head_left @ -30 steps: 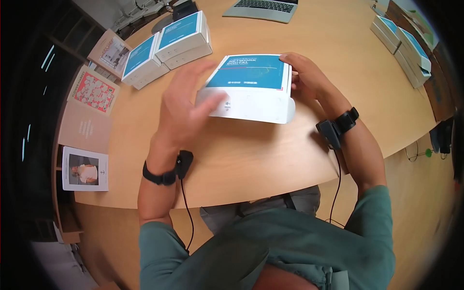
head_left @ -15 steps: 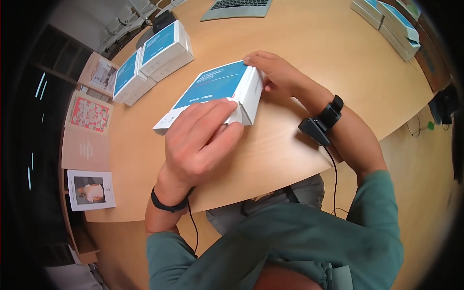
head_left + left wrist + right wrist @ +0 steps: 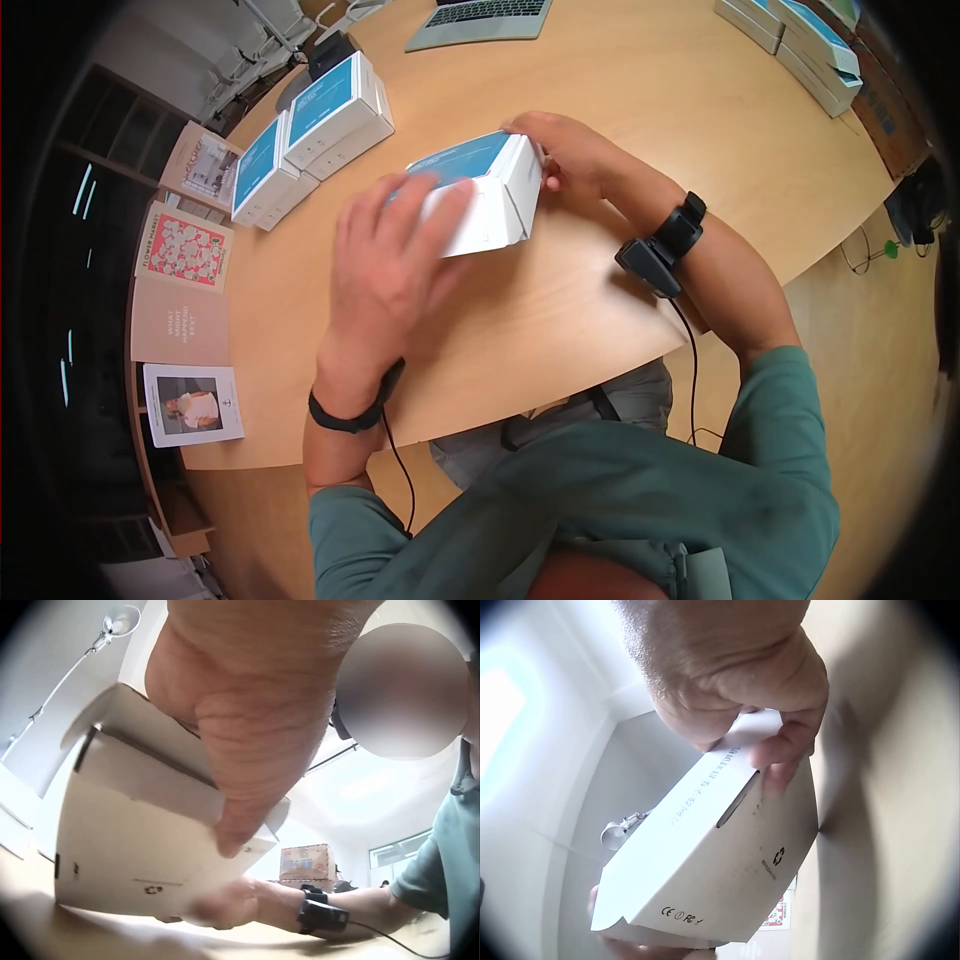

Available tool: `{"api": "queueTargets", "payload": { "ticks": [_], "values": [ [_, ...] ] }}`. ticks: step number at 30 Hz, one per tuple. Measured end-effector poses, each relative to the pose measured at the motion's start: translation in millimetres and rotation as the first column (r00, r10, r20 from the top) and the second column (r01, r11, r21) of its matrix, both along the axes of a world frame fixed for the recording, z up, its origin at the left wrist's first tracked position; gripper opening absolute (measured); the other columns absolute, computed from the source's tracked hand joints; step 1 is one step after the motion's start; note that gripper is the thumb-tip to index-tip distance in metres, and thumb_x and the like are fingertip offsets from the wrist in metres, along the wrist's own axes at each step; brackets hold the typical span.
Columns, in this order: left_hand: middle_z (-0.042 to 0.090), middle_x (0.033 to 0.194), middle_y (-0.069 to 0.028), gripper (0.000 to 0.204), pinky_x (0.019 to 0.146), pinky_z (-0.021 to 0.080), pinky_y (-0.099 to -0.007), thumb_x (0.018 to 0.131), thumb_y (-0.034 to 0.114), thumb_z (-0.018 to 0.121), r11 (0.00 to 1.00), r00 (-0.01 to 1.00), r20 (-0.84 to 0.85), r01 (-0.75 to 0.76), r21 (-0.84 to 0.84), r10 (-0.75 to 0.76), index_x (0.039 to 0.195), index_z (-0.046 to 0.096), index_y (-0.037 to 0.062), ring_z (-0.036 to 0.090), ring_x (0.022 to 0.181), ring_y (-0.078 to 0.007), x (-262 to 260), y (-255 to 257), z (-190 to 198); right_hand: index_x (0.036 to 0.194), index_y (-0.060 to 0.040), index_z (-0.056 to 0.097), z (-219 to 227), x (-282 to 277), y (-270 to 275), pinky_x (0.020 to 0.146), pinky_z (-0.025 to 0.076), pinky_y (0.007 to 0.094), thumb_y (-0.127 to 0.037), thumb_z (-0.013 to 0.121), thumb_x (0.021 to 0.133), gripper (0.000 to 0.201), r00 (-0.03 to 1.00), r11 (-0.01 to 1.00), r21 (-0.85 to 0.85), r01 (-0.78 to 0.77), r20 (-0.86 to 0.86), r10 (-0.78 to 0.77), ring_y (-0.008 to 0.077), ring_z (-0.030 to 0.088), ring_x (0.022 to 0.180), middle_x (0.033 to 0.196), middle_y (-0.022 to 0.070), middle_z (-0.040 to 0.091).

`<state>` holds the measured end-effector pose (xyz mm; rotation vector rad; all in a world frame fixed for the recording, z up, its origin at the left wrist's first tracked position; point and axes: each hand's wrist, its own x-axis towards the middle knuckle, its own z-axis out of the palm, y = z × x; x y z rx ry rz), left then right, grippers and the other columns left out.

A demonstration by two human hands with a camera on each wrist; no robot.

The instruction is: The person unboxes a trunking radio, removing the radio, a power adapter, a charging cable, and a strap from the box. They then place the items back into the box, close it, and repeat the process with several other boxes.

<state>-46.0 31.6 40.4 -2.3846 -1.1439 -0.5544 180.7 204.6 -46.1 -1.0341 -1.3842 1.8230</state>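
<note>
a smooth, pale wood-grain table (image 3: 640, 110) bears a silver laptop (image 3: 480, 22) at its far edge, with flat paper-covered books (image 3: 183, 250) along its left side and, in the room beyond, a pale jointed lamp (image 3: 75, 667) and a brown cardboard carton (image 3: 306, 862). smooth, sharp-edged white cardboard boxes with blue tops stand stacked at the left (image 3: 335, 110) and right (image 3: 800, 40). the matching rectangular white cardboard box with a blue top (image 3: 490, 190) sits between the hands, the right hand (image 3: 565, 150) gripping its far right corner while the left hand (image 3: 380, 250), fingers blurred but fairly straight, lies against its white front panel.
</note>
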Motion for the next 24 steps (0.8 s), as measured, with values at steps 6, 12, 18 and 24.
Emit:
{"api": "queueTargets", "payload": {
  "ticks": [6,12,18,24],
  "values": [
    [0.072,0.134,-0.0162,0.08,0.097,0.056,-0.0468,0.076,0.0,0.09,0.994,0.996,0.046,-0.071,-0.081,0.075,0.15,0.062,0.0065,0.07,0.119,-0.0379,-23.9,9.1,-0.6,0.134,-0.0047,0.065,5.4,5.0,0.6,0.066,0.059,0.0305,-0.044,0.054,0.111,0.047,0.993,0.997,0.038,-0.064,0.102,0.059,0.019,0.072,0.081,0.108,0.0113,0.074],
    [0.072,0.131,-0.0158,0.073,0.097,0.056,-0.0472,0.079,0.003,0.088,0.993,0.987,0.118,-0.107,-0.048,0.112,0.148,0.064,0.0061,0.069,0.118,-0.0381,-38.2,11.7,5.2,0.164,-0.0088,0.049,-1.5,14.2,12.7,0.125,0.043,0.0515,-0.038,0.067,0.101,0.072,0.917,0.357,0.893,-0.274,0.355,-0.185,0.0412,0.059,0.141,0.152,0.0196,0.065],
    [0.071,0.13,-0.0141,0.077,0.1,0.054,-0.0482,0.077,0.007,0.09,0.991,0.99,0.048,-0.127,-0.043,0.129,0.15,0.064,0.0105,0.068,0.118,-0.0373,-33.1,11.1,-1.0,0.161,-0.0095,0.055,25.5,-8.4,-37.2,0.12,0.049,0.0478,-0.016,0.094,0.081,0.089,0.986,0.267,0.952,-0.151,0.128,0.104,0.0381,0.061,0.141,0.153,0.0172,0.065],
    [0.072,0.138,-0.0159,0.074,0.106,0.055,-0.0456,0.084,0.011,0.089,0.987,0.961,0.228,-0.147,-0.069,0.159,0.153,0.062,0.0118,0.068,0.128,-0.0379,-59.9,6.1,22.4,0.149,-0.0074,0.065,22.8,-7.3,-30.3,0.11,0.056,0.0426,-0.004,0.09,0.085,0.069,0.992,0.219,0.972,-0.089,0.066,0.111,0.0334,0.069,0.13,0.145,0.0151,0.071]
  ]
}}
